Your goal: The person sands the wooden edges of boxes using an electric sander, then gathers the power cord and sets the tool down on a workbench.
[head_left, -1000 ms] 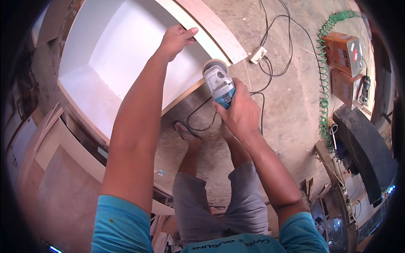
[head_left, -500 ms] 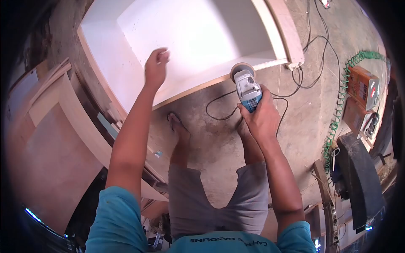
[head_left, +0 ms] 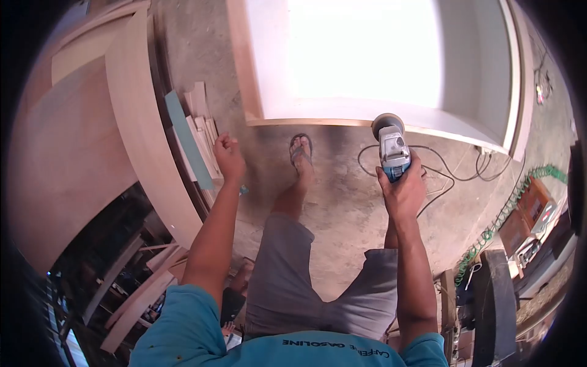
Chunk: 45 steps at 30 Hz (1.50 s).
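My right hand (head_left: 405, 191) is wrapped round the body of an angle grinder (head_left: 394, 151), grey at the head and blue towards the grip. Its round disc (head_left: 387, 125) is at the near wooden edge (head_left: 330, 122) of a large white-lined box (head_left: 275, 73); whether disc and edge touch I cannot tell. My left hand (head_left: 230, 160) hangs over the floor, left of the box's near corner, its fingers curled with nothing visible in them. Beneath and beside it lie thin wood strips (head_left: 205, 137) and a grey-green strip (head_left: 186, 140).
A large curved wooden panel piece (head_left: 137, 104) stands on the left. A black cable (head_left: 443, 171) loops over the floor behind the grinder. On the right are a coiled green hose (head_left: 489, 232), an orange-brown box (head_left: 538, 202) and a dark padded block (head_left: 494, 306). My sandalled foot (head_left: 301, 150) is near the box.
My view has turned and shifted left, so the box appears further right. My left hand has moved from over the box to beside it. The grinder stays in my right hand at the near edge.
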Tool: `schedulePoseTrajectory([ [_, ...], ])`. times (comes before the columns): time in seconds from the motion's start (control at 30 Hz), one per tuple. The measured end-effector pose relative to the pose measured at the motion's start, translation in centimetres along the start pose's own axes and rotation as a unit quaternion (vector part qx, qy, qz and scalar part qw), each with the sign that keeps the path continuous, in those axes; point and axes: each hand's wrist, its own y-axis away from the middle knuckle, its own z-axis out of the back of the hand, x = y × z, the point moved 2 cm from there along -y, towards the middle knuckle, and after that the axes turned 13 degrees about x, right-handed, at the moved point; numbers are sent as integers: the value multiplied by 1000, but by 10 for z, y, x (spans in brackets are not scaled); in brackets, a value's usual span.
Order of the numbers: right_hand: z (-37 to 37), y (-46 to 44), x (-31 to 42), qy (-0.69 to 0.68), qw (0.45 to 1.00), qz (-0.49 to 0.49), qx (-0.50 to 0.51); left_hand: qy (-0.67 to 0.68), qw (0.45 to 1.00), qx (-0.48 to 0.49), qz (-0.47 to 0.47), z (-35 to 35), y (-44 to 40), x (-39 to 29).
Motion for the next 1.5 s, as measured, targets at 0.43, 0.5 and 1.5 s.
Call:
schedulePoseTrajectory([
  [0.43,-114,-4,163,-10,994,66,89,113,974,178,79,23,87,88],
  [0.5,-127,-6,181,3,993,55,101,129,964,206,105,35,125,107],
  [1.5,180,114,139,-464,875,-44,-133,79,865,480,-122,-42,327,-184],
])
